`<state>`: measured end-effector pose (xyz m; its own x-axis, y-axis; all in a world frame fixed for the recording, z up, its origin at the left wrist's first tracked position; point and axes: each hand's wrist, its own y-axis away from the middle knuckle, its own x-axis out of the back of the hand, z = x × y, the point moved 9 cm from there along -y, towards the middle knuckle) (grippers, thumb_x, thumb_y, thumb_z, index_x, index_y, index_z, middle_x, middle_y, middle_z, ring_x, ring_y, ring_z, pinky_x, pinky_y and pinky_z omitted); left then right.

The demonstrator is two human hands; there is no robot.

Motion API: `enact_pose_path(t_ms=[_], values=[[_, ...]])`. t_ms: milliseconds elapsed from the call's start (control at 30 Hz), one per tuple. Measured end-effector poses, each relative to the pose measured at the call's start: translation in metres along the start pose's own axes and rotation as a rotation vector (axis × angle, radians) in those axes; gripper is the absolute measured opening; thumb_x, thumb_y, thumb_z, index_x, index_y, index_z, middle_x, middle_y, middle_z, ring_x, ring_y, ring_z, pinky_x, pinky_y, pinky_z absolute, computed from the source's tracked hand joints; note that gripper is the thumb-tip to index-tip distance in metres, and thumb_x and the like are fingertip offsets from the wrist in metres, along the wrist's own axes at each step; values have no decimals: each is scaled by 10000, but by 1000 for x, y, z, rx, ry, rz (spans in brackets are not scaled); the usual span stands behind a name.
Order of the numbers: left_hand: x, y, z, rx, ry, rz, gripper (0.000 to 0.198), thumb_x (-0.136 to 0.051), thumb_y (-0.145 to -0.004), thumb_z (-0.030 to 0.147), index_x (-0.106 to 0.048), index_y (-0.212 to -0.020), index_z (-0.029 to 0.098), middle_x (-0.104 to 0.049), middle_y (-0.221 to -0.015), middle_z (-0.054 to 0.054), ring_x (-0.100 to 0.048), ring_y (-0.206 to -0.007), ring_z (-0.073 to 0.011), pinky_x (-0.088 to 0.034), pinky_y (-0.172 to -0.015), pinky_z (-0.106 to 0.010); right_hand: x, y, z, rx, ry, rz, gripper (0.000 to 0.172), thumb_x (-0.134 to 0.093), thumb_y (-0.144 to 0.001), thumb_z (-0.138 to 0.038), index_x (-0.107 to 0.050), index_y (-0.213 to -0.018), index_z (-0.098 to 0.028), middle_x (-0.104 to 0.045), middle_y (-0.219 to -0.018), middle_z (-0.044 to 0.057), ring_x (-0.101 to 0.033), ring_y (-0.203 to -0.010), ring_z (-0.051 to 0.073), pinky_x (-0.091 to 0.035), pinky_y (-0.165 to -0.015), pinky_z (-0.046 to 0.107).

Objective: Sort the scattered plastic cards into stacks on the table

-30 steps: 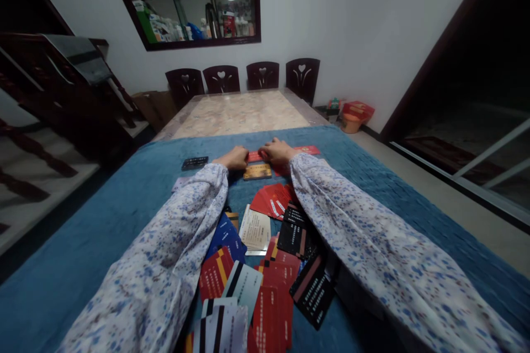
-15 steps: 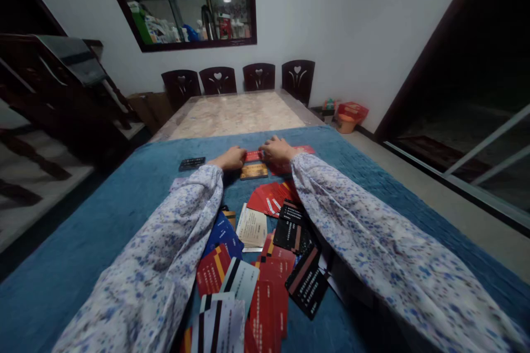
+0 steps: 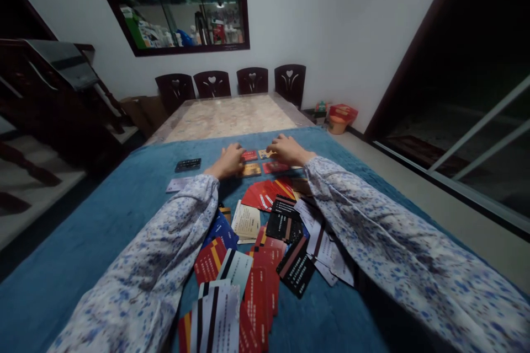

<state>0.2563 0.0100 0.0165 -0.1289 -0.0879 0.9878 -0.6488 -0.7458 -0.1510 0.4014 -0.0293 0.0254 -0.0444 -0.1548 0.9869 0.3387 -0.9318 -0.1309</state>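
Note:
My left hand (image 3: 230, 162) rests low over the blue cloth, fingers loosely bent, at the left edges of a red card (image 3: 249, 155) and a gold card (image 3: 252, 170). My right hand (image 3: 289, 149) has its fingertips on a yellow card (image 3: 263, 154), covering its right part; the thumb's grip is hard to make out. Just below that hand lies another red card (image 3: 275, 167). Farther left are a black card (image 3: 188, 165) and a pale lilac card (image 3: 177, 185). Between my forearms spreads a loose heap of cards: red (image 3: 259, 292), black (image 3: 297, 267), cream (image 3: 246, 222), blue (image 3: 220, 231) and whitish (image 3: 219, 320).
A blue cloth (image 3: 103, 220) covers the near part of the long table, whose stone top (image 3: 232, 117) shows beyond. Several dark chairs (image 3: 290, 83) stand at the far end. At the right, an orange bucket (image 3: 337, 124) sits on the floor near the wall.
My right hand has shifted slightly right, uncovering the yellow card and more of the red card below it. The whole view has swung a little, and whitish cards by my right sleeve now show.

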Motion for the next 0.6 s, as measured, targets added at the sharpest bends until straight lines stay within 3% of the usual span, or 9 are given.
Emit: enact_pose_path(t_ms=[167, 433, 600], values=[[5, 8, 21, -101, 32, 78, 345, -564, -893, 218, -705, -1204, 169, -605, -1298, -166, -552, -1217, -340, -457, -1012, -514, 9, 27, 2, -8, 14, 26, 296, -533, -1000, -261, -748, -1199, -221, -709, -1202, 151, -507, -1141, 304, -355, -806, 370], [6, 20, 66, -215, 69, 120, 341, -499, -929, 168, -695, -1208, 177, -610, -1296, -158, -551, -1203, -321, -445, -995, -513, 17, 69, 8, -77, 45, 13, 294, -492, -1012, -250, -771, -1087, -195, -717, -1193, 157, -516, -1103, 290, -351, -791, 366], [2, 22, 93, -297, 88, 134, 274, -579, -915, 195, -715, -1153, 199, -625, -1250, -139, -558, -1173, -301, -467, -986, -486, 15, 95, 16, -117, 44, -6, 266, -514, -995, -235, -772, -1053, -208, -725, -1170, 143, -502, -1072, 279, -323, -751, 351]])
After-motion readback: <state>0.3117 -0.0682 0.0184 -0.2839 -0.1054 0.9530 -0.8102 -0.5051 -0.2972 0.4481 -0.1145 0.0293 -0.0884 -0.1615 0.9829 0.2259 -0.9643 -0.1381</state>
